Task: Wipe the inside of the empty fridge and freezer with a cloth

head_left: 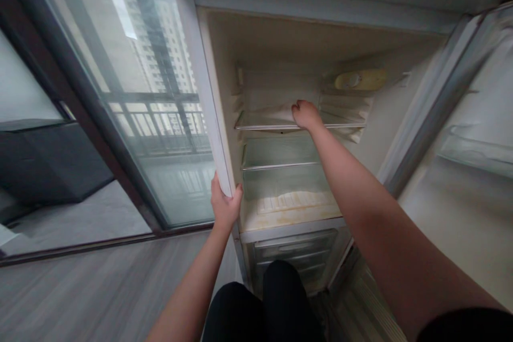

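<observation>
An open fridge (208, 96) stands in front of me, its inside bare and stained. My left hand (224, 206) grips the fridge's left side edge, thumb on one face and fingers wrapped round the other. My right hand (305, 114) reaches deep inside and is closed on the front rim of the upper glass shelf (260, 124). Below it sits a second glass shelf (276, 163) over a yellowed floor panel (288, 208). A yellowed thermostat housing (358, 80) is fixed high on the back right wall.
The fridge door (476, 133) hangs open at the right with a door rack. Freezer drawers (294, 254) lie under the compartment, behind my dark-clad knees (260, 299). A glass sliding door (132, 107) with a balcony railing beyond is at the left, above grey wood flooring (92, 288).
</observation>
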The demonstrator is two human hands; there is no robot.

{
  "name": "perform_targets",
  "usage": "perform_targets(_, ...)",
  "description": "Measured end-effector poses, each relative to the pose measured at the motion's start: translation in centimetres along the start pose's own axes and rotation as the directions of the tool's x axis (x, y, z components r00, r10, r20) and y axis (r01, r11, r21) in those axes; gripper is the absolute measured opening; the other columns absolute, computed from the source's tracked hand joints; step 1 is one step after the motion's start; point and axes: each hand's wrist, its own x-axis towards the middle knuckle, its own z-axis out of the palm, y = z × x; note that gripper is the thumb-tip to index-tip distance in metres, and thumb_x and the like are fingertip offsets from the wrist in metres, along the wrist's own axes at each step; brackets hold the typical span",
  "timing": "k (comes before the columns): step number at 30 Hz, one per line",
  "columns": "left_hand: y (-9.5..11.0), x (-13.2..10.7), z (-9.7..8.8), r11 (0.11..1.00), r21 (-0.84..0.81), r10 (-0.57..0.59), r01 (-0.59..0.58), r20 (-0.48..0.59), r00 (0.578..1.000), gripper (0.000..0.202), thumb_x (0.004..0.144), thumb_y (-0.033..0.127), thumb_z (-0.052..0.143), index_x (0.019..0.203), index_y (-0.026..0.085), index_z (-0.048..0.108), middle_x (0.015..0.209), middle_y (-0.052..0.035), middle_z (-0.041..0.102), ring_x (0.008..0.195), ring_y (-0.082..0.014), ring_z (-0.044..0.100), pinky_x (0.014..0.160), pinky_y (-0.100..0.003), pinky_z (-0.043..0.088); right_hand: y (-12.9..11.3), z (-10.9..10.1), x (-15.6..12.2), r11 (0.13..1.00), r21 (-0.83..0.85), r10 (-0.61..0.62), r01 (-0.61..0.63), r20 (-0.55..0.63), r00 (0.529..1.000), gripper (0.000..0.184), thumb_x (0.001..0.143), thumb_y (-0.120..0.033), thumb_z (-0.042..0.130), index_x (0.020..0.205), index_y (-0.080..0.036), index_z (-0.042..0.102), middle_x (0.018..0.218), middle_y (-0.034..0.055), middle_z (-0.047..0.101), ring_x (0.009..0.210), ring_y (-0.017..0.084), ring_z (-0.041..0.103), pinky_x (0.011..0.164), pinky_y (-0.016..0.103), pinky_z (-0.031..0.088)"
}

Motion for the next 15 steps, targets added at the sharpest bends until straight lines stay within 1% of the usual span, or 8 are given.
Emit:
perform_targets(3, 0.2, 0.0, 0.0, 1.0, 0.004, -0.008, 0.008, -0.002, 1.0, 0.07, 0.084, 0.038, 0.066, 0.146, 0.015, 0.044, 0.136, -0.0165, 0.059, 0.129, -0.0301, 0.056, 0.112, -0.045, 0.043, 0.1, 0.0, -0.2, 0.998, 0.059, 0.034, -0.031, -0.048, 0.998, 0.047, 0.101, -0.027, 0.028, 0.119, -0.01, 0.067, 0.123, 0.0201, 0.067, 0.116, 0.031, 0.062, 0.095, 0.038, 0.047)
perform_targets(7, 0.6, -0.1, -0.2, 0.999, -0.001, -0.038, 0.038, 0.007, 0.999, 0.07, 0.083, 0.037, 0.066, 0.146, 0.016, 0.044, 0.136, -0.0155, 0.06, 0.128, -0.0302, 0.057, 0.111, -0.045, 0.044, 0.1, -0.2, -0.9, 0.992, 0.09, 0.103, -0.091, -0.138, 0.985, 0.051, 0.105, -0.031, 0.021, 0.122, -0.011, 0.065, 0.12, 0.0191, 0.067, 0.115, 0.03, 0.061, 0.096, 0.038, 0.045)
perform_targets(9, 0.7, 0.0, -0.2, 0.999, -0.016, -0.048, 0.048, 0.013, 0.999, 0.069, 0.083, 0.038, 0.067, 0.145, 0.016, 0.045, 0.135, -0.0153, 0.06, 0.127, -0.03, 0.057, 0.111, -0.045, 0.044, 0.1, -0.3, -1.1, 0.99, 0.103, 0.115, -0.098, -0.165, 0.98, 0.052, 0.105, -0.032, 0.02, 0.122, -0.012, 0.064, 0.118, 0.0185, 0.067, 0.114, 0.03, 0.061, 0.096, 0.038, 0.045)
perform_targets(15, 0.4, 0.1, -0.3, 0.998, -0.036, -0.049, 0.049, 0.009, 0.999, 0.065, 0.082, 0.04, 0.068, 0.14, 0.016, 0.049, 0.126, -0.0131, 0.063, 0.118, -0.0279, 0.061, 0.106, -0.043, 0.048, 0.2, -0.3, -0.6, 0.988, 0.131, 0.1, -0.082, -0.134, 0.986, 0.046, 0.103, -0.031, 0.025, 0.116, -0.014, 0.067, 0.114, 0.0175, 0.07, 0.109, 0.03, 0.064, 0.092, 0.038, 0.048)
